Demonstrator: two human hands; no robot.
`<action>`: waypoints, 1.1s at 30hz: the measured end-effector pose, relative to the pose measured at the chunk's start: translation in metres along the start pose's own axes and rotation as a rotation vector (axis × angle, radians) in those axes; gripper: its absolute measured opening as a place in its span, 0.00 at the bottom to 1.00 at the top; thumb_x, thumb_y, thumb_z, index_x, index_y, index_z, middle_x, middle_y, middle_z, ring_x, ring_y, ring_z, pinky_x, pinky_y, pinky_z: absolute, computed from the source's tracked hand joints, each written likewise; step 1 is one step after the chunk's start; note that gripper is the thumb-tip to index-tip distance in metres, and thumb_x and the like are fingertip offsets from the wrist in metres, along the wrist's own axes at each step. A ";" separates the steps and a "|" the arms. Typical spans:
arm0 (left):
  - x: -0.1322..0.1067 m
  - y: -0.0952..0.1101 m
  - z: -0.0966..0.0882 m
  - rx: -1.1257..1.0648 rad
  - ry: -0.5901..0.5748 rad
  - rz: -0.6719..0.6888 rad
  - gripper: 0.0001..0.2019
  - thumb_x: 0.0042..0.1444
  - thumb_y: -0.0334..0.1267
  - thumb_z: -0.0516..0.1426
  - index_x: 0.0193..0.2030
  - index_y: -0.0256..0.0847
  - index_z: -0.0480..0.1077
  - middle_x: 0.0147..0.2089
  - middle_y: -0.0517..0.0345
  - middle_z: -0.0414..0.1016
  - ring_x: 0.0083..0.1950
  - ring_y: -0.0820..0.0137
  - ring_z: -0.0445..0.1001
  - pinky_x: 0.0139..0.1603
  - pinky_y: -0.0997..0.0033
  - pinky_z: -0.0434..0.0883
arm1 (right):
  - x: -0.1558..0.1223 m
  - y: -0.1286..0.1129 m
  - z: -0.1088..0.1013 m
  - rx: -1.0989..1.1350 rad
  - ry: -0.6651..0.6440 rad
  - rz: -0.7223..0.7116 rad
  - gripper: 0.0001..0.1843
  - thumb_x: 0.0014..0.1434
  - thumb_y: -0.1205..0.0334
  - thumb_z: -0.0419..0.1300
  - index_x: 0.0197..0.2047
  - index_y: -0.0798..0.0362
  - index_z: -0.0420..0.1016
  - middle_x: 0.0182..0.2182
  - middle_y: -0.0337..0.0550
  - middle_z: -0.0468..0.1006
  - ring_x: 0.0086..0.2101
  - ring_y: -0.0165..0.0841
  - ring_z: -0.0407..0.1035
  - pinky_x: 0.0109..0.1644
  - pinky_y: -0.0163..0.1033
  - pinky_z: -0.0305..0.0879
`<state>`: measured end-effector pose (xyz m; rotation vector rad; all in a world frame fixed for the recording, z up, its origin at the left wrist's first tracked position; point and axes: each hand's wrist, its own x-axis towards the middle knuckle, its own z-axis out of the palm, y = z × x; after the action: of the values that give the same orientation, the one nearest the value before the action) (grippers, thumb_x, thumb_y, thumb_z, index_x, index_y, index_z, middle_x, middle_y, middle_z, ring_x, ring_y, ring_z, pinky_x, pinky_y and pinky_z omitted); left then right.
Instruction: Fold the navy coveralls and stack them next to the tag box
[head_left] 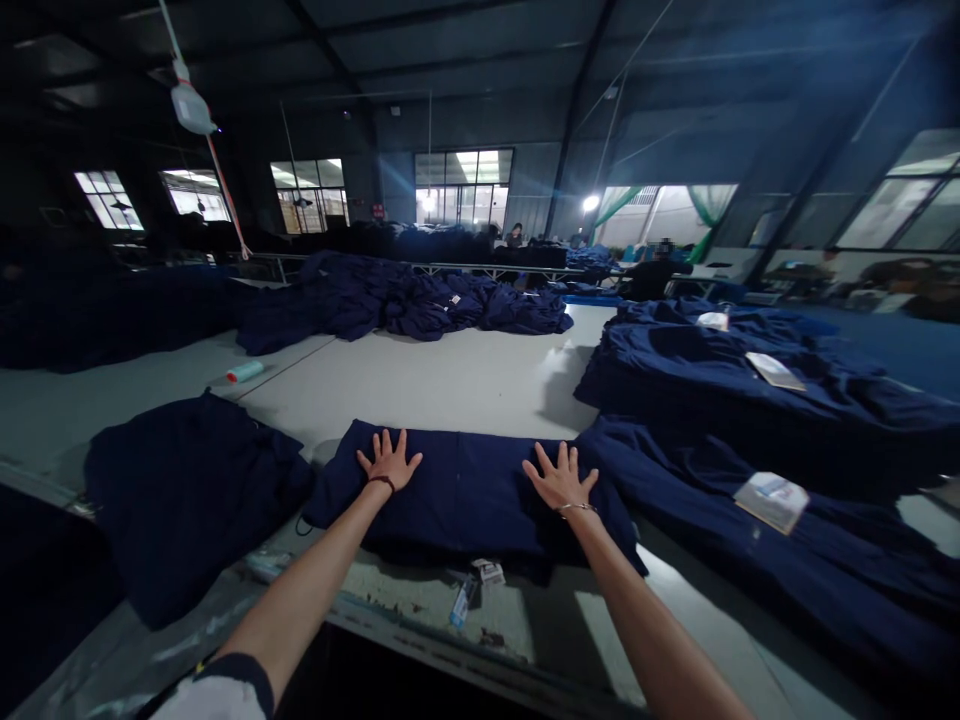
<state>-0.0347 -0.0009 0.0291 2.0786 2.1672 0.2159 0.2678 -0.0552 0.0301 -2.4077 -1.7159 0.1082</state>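
**Both palms flat on the navy bundle**

From here I see my left hand (389, 462) and right hand (560, 477) pressing down, fingers (385, 443) spread and released, grasping nothing. The folded dark-navy cloth bundle (469, 490) lies beneath them at lower centre, its far edge just beyond the fingertips, on a pale grey table (420, 380). More navy cloth (735, 370) is heaped at right.

Two hands (389, 462), one folded navy garment (465, 490), three paper booklets (772, 502), one teal-and-white tube (245, 371).
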 end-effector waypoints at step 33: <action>-0.070 0.032 -0.123 0.147 0.143 0.773 0.22 0.55 0.25 0.50 0.54 0.48 0.67 0.51 0.55 0.74 0.53 0.63 0.71 0.51 0.67 0.67 | -0.080 -0.052 -0.093 -0.114 0.306 -0.500 0.18 0.60 0.71 0.47 0.49 0.48 0.68 0.41 0.44 0.76 0.41 0.32 0.69 0.44 0.34 0.55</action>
<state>-0.0237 -0.0711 0.1559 2.9682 1.3514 0.2861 0.2085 -0.1243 0.1278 -1.8594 -2.1401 -0.4118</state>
